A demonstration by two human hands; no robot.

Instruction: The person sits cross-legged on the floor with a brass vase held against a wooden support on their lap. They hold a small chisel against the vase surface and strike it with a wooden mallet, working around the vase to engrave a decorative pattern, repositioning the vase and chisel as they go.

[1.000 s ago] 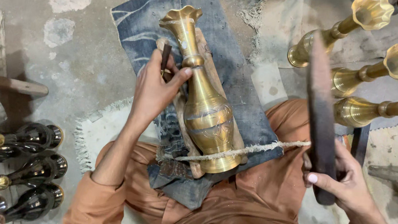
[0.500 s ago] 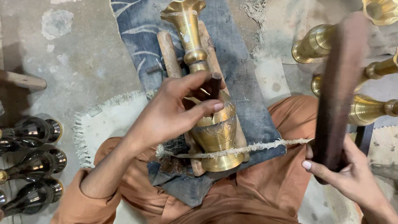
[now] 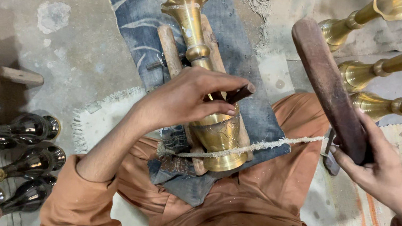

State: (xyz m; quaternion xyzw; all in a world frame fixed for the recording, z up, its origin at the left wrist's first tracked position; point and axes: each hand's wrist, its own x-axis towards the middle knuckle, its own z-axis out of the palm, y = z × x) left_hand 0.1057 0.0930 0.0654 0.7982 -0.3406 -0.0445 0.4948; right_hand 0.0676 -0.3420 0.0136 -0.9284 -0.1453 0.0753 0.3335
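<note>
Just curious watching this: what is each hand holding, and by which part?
Left hand pinches a thin dark tool near its tip, against the brass vase. Right hand grips the wooden mallet by its lower end.

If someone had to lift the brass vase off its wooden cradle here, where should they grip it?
Probably the narrow neck of the brass vase, from above. The neck lies bare above the left hand, while a cord crosses the wide body.

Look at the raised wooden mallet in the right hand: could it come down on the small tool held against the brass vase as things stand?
Probably yes. The right hand holds the mallet raised beside the tool, with nothing between them.
</note>
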